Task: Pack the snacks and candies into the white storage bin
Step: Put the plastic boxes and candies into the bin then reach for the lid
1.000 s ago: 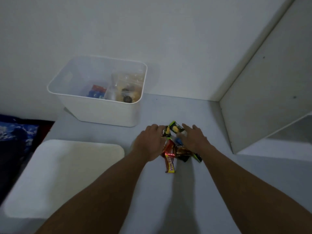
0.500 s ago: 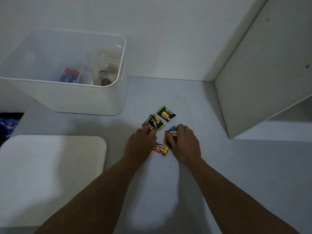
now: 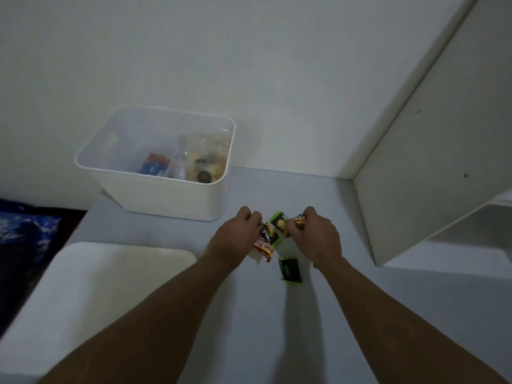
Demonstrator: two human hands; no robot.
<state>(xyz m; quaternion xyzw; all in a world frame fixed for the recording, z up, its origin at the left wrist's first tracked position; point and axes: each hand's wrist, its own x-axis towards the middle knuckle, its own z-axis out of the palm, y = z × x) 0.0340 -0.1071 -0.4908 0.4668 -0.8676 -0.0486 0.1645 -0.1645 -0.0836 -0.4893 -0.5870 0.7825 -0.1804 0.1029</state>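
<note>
The snacks sit in a small cluster on the grey bench (image 3: 263,342), just near and right of the white storage bin (image 3: 166,198). The left hand (image 3: 235,236) has its fingers (image 3: 249,216) curled in, gripping a red wrapper (image 3: 263,248) printed with white letters. A black-and-green packet (image 3: 270,234) is held against it, just on the far side. The right hand (image 3: 315,236) is just beside it, its fingers (image 3: 310,214) curled round a brown packet (image 3: 298,219). A green packet (image 3: 278,222) with a yellow picture is pinched at the thumb side of the same hand. The two hands are apart, with these packets filling the gap between them.

Nearer the camera, between the two wrists, is a loose packet (image 3: 289,270), black with green edges. It is blurred, so whether it lies flat on the bench cannot be told.

The bin stands at the far left of the bench, against the wall (image 3: 249,65), with its top open. Inside it, a blue-and-red packet (image 3: 153,165) lies on the bottom. A clear bag (image 3: 203,162) of round pale and dark pieces leans in its right part.

To the near left of the left forearm lies a white slab (image 3: 97,300) with rounded corners. Beyond the bench's left edge there is dark blue fabric (image 3: 22,228). On the right, a white panel (image 3: 443,162) stands on the bench.
</note>
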